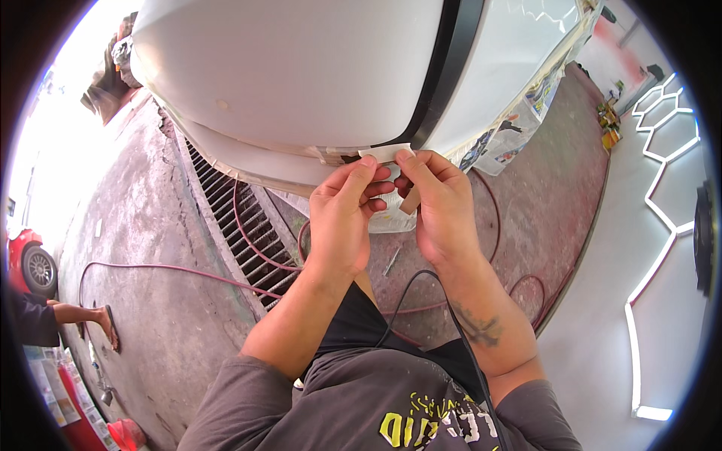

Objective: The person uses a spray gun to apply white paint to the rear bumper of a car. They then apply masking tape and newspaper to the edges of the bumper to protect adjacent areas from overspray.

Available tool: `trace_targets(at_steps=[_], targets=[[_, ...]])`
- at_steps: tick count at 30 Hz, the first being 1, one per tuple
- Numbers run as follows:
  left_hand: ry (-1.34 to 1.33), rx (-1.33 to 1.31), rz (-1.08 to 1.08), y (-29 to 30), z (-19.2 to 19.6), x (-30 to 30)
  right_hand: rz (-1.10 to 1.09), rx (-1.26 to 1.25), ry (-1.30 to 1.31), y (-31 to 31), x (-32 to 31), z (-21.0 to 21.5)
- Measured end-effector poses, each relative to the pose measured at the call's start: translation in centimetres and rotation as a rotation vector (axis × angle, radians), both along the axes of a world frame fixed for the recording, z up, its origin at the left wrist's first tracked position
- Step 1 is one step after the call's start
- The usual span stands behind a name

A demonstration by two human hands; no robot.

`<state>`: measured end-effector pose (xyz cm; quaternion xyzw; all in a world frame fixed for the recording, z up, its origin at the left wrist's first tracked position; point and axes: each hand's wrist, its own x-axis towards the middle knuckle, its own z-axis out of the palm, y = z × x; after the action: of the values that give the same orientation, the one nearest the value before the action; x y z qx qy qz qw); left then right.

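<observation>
A short strip of pale masking tape (385,152) is stretched between my two hands, close to the corner of a white car body (286,75). My left hand (347,188) pinches the strip's left end between thumb and finger. At its right end, my right hand (440,192) pinches it in the same way, and a loose tan tape end (411,201) hangs below those fingers. Behind the strip, a black trim (444,75) curves down the car to the edge. Whether the strip touches the panel, I cannot tell.
Newspaper masking (519,124) lines the car's right edge. A metal floor grate (233,218) runs below, crossed by a reddish hose (180,274). Another person's leg (90,316) shows at left, near a red car (30,263). Hexagonal lights (650,192) line the right wall.
</observation>
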<state>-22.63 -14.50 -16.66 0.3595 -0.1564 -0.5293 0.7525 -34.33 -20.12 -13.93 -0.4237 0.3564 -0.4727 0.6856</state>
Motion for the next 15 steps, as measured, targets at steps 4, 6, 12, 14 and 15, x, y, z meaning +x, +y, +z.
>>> trace_targets(at_steps=[4,6,12,14,15], targets=[[0.02,0.04,-0.025,0.1,0.3,0.2,-0.017,-0.024,-0.031,-0.1,0.4,-0.2],[-0.025,0.042,-0.013,0.1,0.3,0.4,-0.025,-0.034,-0.015,-0.3,0.4,-0.3],[-0.25,0.106,0.106,-0.4,0.7,0.3,-0.139,-0.106,0.061,-0.2,1.1,-0.6],[-0.289,0.124,0.136,-0.6,0.9,0.3,-0.159,-0.136,0.096,-0.2,1.3,-0.5],[-0.296,0.137,0.145,-0.7,0.9,0.3,-0.163,-0.144,0.115,-0.4,1.3,-0.5]])
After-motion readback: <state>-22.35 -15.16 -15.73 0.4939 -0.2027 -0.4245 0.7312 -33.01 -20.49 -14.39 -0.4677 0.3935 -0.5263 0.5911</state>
